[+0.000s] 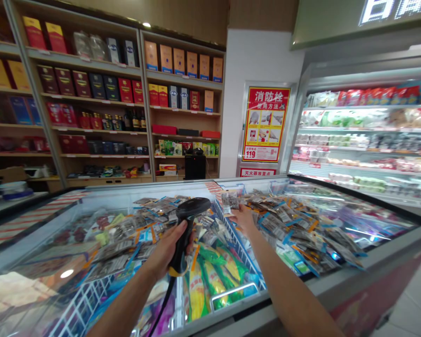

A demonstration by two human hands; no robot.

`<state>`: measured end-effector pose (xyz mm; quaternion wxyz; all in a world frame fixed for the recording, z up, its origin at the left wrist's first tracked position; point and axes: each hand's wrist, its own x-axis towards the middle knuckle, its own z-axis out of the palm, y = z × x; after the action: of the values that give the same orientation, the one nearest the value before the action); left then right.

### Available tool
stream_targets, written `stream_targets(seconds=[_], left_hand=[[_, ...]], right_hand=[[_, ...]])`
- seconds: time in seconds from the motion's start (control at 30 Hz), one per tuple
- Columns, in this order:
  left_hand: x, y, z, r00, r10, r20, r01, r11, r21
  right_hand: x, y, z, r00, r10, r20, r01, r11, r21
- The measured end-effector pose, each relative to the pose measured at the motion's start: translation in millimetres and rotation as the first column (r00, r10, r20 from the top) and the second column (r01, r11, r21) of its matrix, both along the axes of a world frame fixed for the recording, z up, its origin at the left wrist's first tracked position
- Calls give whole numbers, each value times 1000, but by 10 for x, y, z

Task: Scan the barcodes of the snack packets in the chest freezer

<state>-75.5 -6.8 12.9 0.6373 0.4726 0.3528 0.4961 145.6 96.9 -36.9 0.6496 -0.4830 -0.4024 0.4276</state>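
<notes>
My left hand is wrapped round the handle of a black barcode scanner with a yellow-trimmed base, its cord trailing down. Farther forward and to the right, my right hand grips a small clear packet with dark contents, held above the freezer's dividing rail. Heaps of similar flat packets with orange and blue edges lie on the glass to the right of that hand. More packets are piled left of the scanner. Under the scanner, yellow and green corn packages fill a wire basket.
The chest freezer spans the front, with white wire baskets inside. Behind it stand shelves of boxed goods and bottles. A red fire-hydrant poster hangs on the wall. A lit open fridge is at the right.
</notes>
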Motion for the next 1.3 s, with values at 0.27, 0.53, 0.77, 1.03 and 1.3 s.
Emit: stream_targets(seconds=[0.27, 0.53, 0.77, 1.03, 1.3], left_hand=[[-128, 60, 73, 993, 116, 11, -115, 993, -3], [-239, 173, 25, 988, 148, -33, -148, 989, -10], [-361, 191, 91, 984, 159, -75, -158, 987, 23], [-429, 228, 60, 979, 166, -122, -154, 983, 101], [-354, 172, 93, 981, 163, -109, -158, 986, 53]], right_hand=[[492, 13, 112, 826, -417, 378, 426, 903, 65], [806, -186, 265, 409, -640, 651, 774, 621, 124], [357, -155, 270, 351, -587, 730, 566, 754, 334], [-528, 244, 188, 449, -11, 893, 175, 982, -75], [-561, 394, 131, 709, 8, 705, 125, 983, -136]])
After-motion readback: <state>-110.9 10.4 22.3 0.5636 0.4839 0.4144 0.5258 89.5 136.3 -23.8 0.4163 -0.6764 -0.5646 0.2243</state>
